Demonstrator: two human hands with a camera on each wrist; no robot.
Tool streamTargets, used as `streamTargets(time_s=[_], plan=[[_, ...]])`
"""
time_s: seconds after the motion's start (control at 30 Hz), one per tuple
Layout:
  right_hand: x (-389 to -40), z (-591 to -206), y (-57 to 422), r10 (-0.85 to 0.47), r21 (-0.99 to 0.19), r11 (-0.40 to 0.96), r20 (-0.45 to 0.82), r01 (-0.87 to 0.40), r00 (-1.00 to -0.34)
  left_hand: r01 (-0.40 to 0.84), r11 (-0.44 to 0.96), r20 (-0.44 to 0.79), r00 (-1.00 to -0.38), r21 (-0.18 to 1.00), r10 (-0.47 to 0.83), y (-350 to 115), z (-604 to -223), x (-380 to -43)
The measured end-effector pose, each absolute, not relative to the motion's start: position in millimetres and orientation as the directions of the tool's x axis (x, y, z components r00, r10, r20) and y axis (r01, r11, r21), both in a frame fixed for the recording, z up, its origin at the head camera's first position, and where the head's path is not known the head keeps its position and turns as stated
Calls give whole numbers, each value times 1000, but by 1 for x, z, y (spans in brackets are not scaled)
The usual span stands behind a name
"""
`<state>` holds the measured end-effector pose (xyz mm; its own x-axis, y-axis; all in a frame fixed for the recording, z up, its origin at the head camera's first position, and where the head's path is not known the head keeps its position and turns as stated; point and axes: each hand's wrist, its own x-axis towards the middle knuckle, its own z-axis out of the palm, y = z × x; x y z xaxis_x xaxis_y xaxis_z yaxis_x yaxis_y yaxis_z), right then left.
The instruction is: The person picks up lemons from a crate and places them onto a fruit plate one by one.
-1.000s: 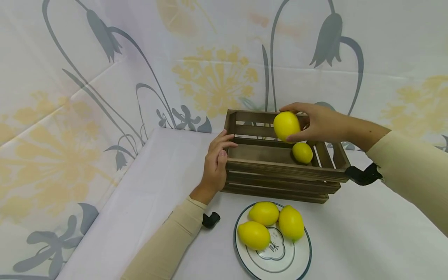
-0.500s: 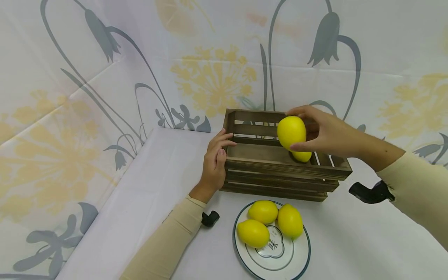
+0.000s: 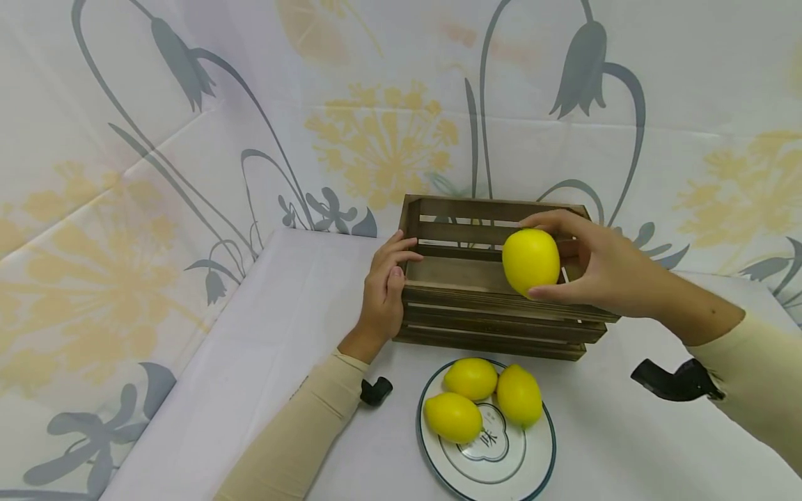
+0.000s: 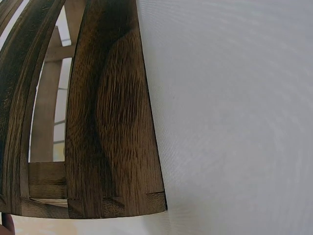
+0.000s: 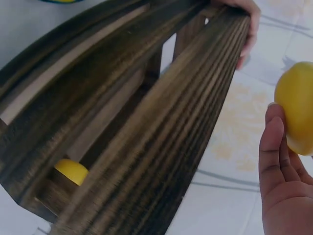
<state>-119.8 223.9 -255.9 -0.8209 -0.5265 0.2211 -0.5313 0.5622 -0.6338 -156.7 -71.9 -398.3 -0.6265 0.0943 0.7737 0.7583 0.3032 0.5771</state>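
My right hand (image 3: 601, 268) pinches a yellow lemon (image 3: 530, 262) between fingers and thumb, over the right part of a brown slatted wooden crate (image 3: 495, 296). In the right wrist view the held lemon (image 5: 299, 107) is cut off by the frame's edge. A second lemon (image 5: 72, 171) lies inside the crate, showing between the slats; the held one hides it in the head view. My left hand (image 3: 383, 292) grips the crate's left end, fingers over the top edge. The left wrist view shows mostly the crate's slatted side (image 4: 117, 112).
In front of the crate, a white plate (image 3: 501, 470) with a blue rim bears three lemons (image 3: 454, 417). The table has a white cloth (image 3: 282, 299). A flower-patterned sheet (image 3: 388, 56) hangs close behind the crate.
My right hand has brought its lemon down and to the right, toward the front of the crate, covering the lemon inside. The left hand, crate and plate stay in place.
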Motion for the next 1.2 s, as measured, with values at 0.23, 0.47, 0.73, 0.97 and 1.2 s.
streamTargets(time_s=[0.23, 0.47, 0.73, 0.97, 1.2], plan=[[-107, -269, 227, -567, -672, 462, 278, -578, -776, 769, 284, 782, -616, 573, 94, -72, -398, -157], [-87, -281, 227, -560, -708, 418, 292, -569, -775, 763, 298, 778, -621, 573, 94, -71, -397, -157], [-69, -295, 225, -572, -717, 389, 304, -578, -762, 762, 296, 776, -624, 575, 98, -72, -397, -156], [-58, -310, 223, -565, -734, 354, 326, -580, -758, 750, 313, 764, -637, 583, 101, -72, -398, -156], [-46, -329, 219, -569, -744, 316, 347, -589, -745, 756, 312, 770, -629, 576, 102, -72, -398, -156]])
